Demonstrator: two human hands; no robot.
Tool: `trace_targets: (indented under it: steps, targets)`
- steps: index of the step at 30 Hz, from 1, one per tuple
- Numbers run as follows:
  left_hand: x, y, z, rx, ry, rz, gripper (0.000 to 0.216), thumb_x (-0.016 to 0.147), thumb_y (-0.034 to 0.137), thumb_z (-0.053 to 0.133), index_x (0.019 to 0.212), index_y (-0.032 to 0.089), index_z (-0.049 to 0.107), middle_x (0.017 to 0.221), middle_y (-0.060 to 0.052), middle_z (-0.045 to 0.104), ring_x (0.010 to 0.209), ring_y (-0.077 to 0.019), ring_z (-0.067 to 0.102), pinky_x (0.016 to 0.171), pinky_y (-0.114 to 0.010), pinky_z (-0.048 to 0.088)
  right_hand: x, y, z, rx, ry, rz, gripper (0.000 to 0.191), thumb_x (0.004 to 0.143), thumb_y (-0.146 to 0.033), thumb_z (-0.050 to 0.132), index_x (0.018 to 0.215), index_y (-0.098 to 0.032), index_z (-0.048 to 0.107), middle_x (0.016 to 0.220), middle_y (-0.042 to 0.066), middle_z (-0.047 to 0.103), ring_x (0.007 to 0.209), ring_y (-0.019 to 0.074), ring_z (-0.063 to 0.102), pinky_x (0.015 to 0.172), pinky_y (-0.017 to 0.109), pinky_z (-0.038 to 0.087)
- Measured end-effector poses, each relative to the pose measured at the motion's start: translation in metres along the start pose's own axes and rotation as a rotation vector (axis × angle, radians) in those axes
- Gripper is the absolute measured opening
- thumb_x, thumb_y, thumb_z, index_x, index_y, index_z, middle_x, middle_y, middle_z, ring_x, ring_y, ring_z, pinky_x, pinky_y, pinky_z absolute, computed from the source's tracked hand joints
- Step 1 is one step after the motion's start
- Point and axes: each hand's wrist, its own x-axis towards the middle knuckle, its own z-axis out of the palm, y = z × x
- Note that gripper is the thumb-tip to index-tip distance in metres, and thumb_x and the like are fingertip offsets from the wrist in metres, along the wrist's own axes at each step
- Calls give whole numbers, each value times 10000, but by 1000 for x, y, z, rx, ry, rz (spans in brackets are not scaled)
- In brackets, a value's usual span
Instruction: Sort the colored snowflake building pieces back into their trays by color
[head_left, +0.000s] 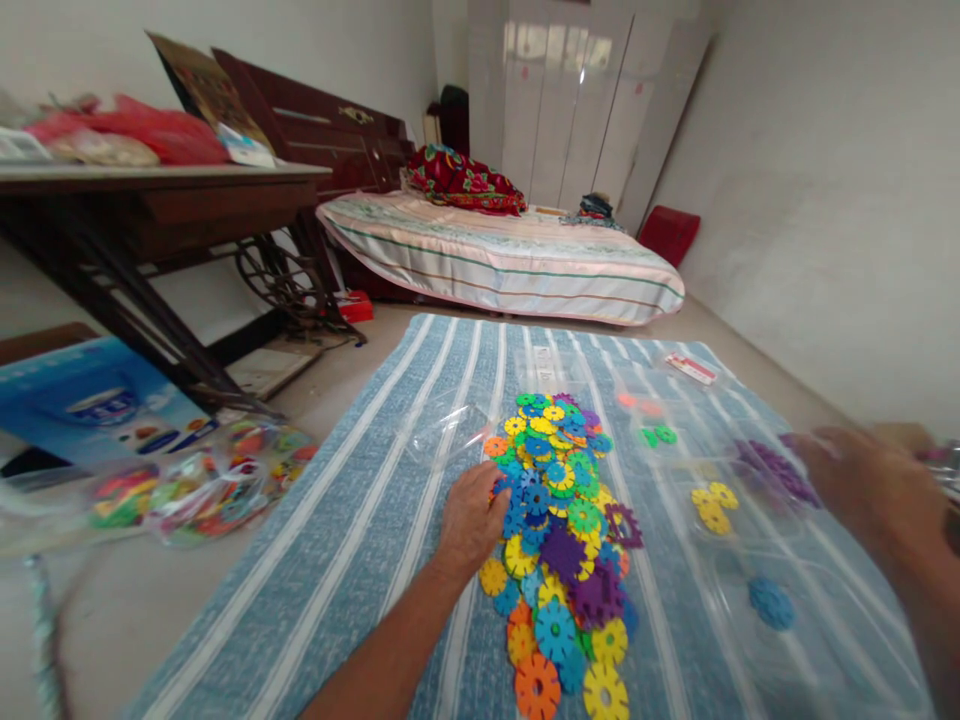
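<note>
A long heap of plastic snowflake discs [559, 475] in blue, yellow, green, orange and purple lies on the striped cloth. At its left edge, my left hand [472, 515] rests with curled fingers against the discs; whatever is under the fingertips is hidden. Off to the right, my right hand [862, 490] is smeared by motion beside purple discs [776, 470]. Whether it grips any of them is unclear. Clear plastic trays below and left of it hold yellow discs [712, 507], green discs [658, 435], orange discs [639, 404] and a blue disc [771, 603].
The blue striped cloth [360, 500] covers the work surface. An upturned-looking clear container [446, 435] stands left of the heap, and a small red-and-white card [690, 369] lies far right. Bags of colourful pieces [202, 490] sit on the floor left; a bed [502, 260] is beyond.
</note>
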Motion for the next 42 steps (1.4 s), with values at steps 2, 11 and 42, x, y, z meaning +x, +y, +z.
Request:
trace_targets:
  steps: [2,11,42]
  targets:
    - [0,1,-1,-10,-5,-9,182,802,269,515,928,204,630,1044,-86,661,1007,-234,592,911,-419,474,-19,-23,4,177,48,-84,337,846,-476,473,878,-220,690,929,157,674,803,294,636,602,408,465]
    - [1,3,-2,-51,-13,6,146,805,211,516,897,186,626,1005,-79,668,993,-222,588,907,-400,465,-115,-198,-12,705,-197,-684,135,842,-232,529,874,-190,653,1071,97,613,1060,219,540,934,360,441]
    - [9,12,-12,-121,-30,-98,332,916,325,347,898,203,655,903,-45,686,877,-179,612,825,-328,488,-117,-265,7,454,-244,-797,317,886,-368,493,1054,-132,623,1129,152,576,1211,301,387,1002,489,281]
